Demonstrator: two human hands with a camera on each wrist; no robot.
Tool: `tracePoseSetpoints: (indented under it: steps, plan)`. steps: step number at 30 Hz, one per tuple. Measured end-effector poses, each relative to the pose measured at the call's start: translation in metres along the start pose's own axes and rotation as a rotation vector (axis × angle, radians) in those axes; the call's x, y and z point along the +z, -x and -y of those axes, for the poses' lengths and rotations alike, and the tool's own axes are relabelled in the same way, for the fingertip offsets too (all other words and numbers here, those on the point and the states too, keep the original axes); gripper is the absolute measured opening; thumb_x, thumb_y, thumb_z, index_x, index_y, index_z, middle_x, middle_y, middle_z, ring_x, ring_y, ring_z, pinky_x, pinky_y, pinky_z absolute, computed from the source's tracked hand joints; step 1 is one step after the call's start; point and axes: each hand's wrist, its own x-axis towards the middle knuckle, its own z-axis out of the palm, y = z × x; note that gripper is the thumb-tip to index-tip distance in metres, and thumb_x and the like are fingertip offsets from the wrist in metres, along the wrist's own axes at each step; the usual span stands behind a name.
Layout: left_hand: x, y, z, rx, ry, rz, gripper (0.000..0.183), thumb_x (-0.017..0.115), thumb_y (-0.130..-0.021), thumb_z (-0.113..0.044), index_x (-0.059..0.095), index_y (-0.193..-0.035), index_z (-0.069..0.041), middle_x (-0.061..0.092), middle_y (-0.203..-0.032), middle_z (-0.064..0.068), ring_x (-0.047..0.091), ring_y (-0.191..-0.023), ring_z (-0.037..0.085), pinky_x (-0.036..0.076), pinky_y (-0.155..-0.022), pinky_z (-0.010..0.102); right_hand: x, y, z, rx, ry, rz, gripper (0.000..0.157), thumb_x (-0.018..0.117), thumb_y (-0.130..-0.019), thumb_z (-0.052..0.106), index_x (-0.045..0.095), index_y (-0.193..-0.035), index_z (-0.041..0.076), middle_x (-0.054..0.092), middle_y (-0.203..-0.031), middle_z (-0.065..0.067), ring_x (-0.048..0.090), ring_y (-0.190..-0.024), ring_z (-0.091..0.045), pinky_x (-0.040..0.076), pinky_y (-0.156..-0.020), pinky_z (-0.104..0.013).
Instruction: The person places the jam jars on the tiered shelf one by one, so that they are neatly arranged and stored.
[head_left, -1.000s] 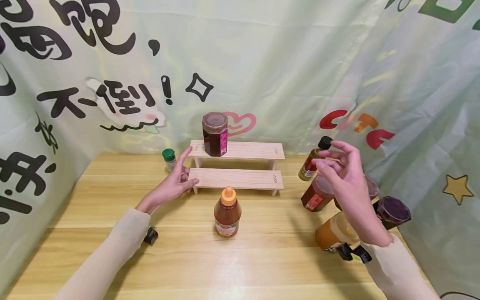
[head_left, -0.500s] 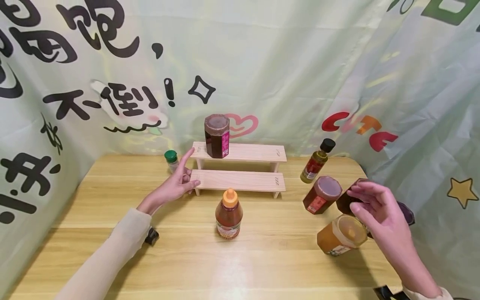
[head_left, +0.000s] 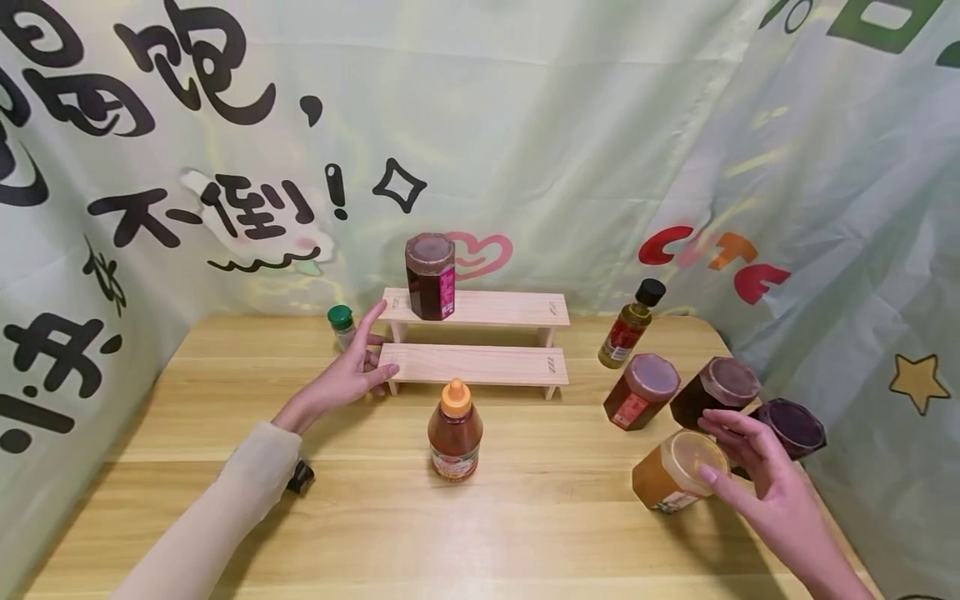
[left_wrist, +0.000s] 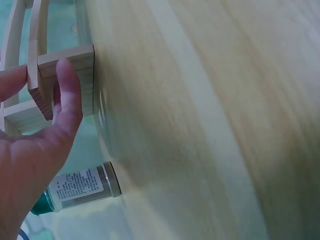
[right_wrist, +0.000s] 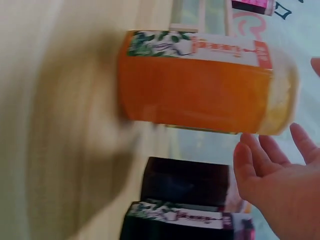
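Your left hand [head_left: 345, 371] is grasping the near-left end of the wooden stand [head_left: 480, 362], with thumb and a finger seemingly pinching the lower board while the index finger is stretching along to the upper one. Your right hand [head_left: 776, 492] is holding nothing: its fingers are spreading loosely, and the orange jar [head_left: 660, 479] is standing just ahead of them, its lid by your thumb. Whether any fingertip is touching that lid, you cannot tell from these views.

Past your right fingertips a dark jar [head_left: 708, 400] is standing close, and a purple-lidded jar [head_left: 787, 425] is sitting partly behind the hand. If you are closing too wide, the backs of your fingers could be nudging either one, since the gap looks narrow. A grip on the lid's edge alone could be letting the jar tilt or slip, as its weight is probably sitting low in the body.

Farther from those fingers, toward your left hand, the sauce bottle [head_left: 455, 442] is standing in front of the stand; a low carry across could be knocking it over. A green-capped shaker [head_left: 341, 321] is standing just behind your left knuckles, where a careless withdrawal could be catching it. Beyond your left index tip, a tall jar [head_left: 430, 279] is resting on the upper board; tugging with the left fingers could be shaking it.
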Motion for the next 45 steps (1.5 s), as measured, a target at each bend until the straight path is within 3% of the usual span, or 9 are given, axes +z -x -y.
tracePoseSetpoints:
  steps: [4,9,15,24,34,45]
  plan:
    - [0.000,0.001,-0.001,0.006,-0.034,-0.019,0.110,0.070,-0.105,0.001,-0.002,-0.176,-0.042,0.031,-0.163,0.034,0.060,-0.096,0.038,0.066,-0.069,0.046,0.002,0.004,-0.011,-0.001,0.029,0.060,0.081,0.071,-0.091,-0.023,0.040,-0.162,-0.001,0.053,-0.155,-0.001,0.052,-0.139,-0.006,0.042,-0.106,-0.010]
    - [0.002,0.002,-0.001,0.011,-0.057,-0.048,0.109,0.074,-0.104,-0.005,0.000,-0.176,-0.038,0.038,-0.159,0.032,0.058,-0.107,0.041,0.064,-0.074,0.044,0.005,0.008,-0.024,0.045,0.049,0.122,0.093,0.079,-0.088,-0.019,0.035,-0.166,0.007,0.050,-0.153,0.001,0.054,-0.131,-0.003,0.043,-0.101,-0.010]
    - [0.004,0.000,0.001,0.027,-0.119,-0.081,0.109,0.078,-0.103,-0.009,0.003,-0.177,-0.036,0.047,-0.149,0.032,0.058,-0.113,0.042,0.061,-0.080,0.043,0.009,0.012,-0.033,0.070,0.104,0.119,0.101,0.086,-0.086,-0.014,0.032,-0.168,0.009,0.049,-0.149,0.005,0.054,-0.126,0.000,0.043,-0.097,-0.008]
    - [0.010,-0.003,0.003,0.036,-0.113,-0.086,0.109,0.078,-0.103,-0.007,0.004,-0.177,-0.036,0.049,-0.143,0.030,0.058,-0.098,0.033,0.061,-0.069,0.035,0.003,0.014,-0.030,-0.002,0.192,0.052,0.100,0.092,-0.076,-0.017,0.042,-0.160,0.002,0.060,-0.141,0.008,0.060,-0.116,-0.003,0.047,-0.093,-0.009]
    - [0.004,0.000,0.001,0.034,-0.081,-0.073,0.110,0.076,-0.103,-0.004,0.002,-0.177,-0.037,0.044,-0.150,0.033,0.054,-0.071,0.023,0.049,-0.053,0.027,0.012,0.013,-0.026,-0.047,0.257,0.031,0.100,0.100,-0.068,-0.010,0.052,-0.155,0.005,0.062,-0.140,0.010,0.057,-0.123,0.001,0.040,-0.101,-0.005]
    - [0.005,-0.001,0.002,0.026,-0.061,-0.082,0.111,0.077,-0.102,-0.002,0.003,-0.177,-0.036,0.044,-0.150,0.033,0.054,-0.067,0.022,0.049,-0.051,0.027,0.015,-0.001,-0.008,-0.080,0.234,0.041,0.102,0.101,-0.067,-0.010,0.052,-0.156,0.005,0.067,-0.137,0.005,0.063,-0.117,-0.002,0.042,-0.100,-0.008]
